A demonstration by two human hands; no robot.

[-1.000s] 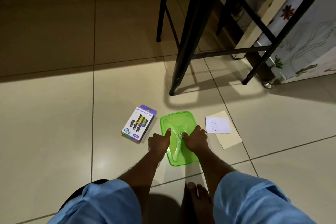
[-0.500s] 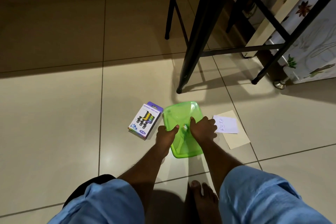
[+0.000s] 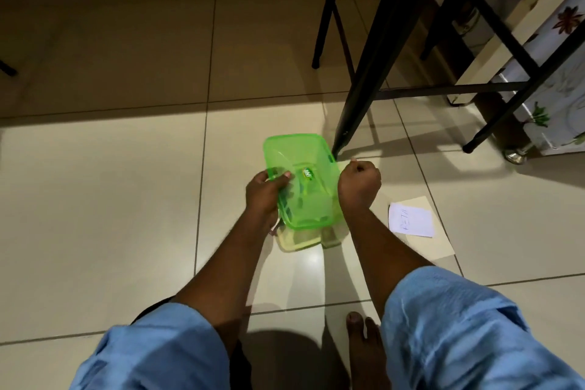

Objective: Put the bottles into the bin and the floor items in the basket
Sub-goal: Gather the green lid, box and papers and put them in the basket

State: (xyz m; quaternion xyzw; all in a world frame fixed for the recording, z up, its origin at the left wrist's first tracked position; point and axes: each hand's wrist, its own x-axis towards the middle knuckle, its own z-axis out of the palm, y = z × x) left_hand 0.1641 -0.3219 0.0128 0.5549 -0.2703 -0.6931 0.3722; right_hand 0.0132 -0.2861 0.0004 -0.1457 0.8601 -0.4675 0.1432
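A translucent green plastic container (image 3: 304, 149) with a small sticker inside hangs tilted above the tiled floor, its yellowish glow on the tile below. My left hand (image 3: 264, 196) grips its left rim, thumb on top. My right hand (image 3: 359, 182) is closed in a fist against its right rim. Dark shapes show through the green plastic by my left fingers, and a pale edge sticks out under that hand; I cannot tell what they are. A white note (image 3: 411, 219) lies on a beige paper (image 3: 441, 247) on the floor to the right.
Black metal table legs (image 3: 357, 98) and crossbars stand just beyond the container. A floral-covered cabinet (image 3: 557, 98) on small metal feet fills the right edge. My bare foot (image 3: 364, 348) and blue-clad knees are at the bottom.
The green container has come up off the floor and tilted in both hands. The purple card box that lay to its left is no longer seen on the tile.
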